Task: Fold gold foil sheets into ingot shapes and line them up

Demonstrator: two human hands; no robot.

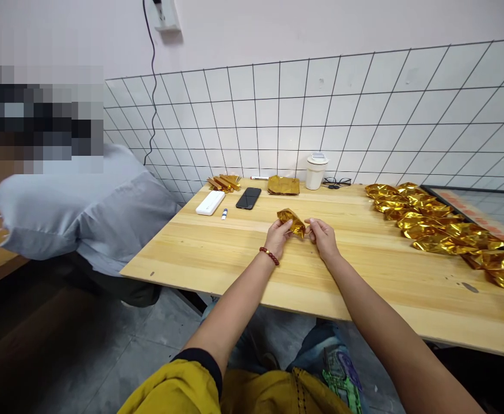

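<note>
A piece of folded gold foil paper (293, 223) is held just above the wooden table, in front of me. My left hand (278, 236), with a red bead bracelet on its wrist, grips the paper's left part between thumb and fingers. At its right end, the thumb and fingertips of my right hand (322, 236) are pinched together on the edge. The exact grip of the right fingertips is small and partly hidden.
Shiny gold foil pieces (443, 227) line the table's right side. Toward the back are a white power bank (210, 202), phone (249, 198), small blue-white stick (224, 214), gold paper stacks (283, 185), white cup (316, 171) and glasses (338, 182). A person in grey (105, 213) sits left.
</note>
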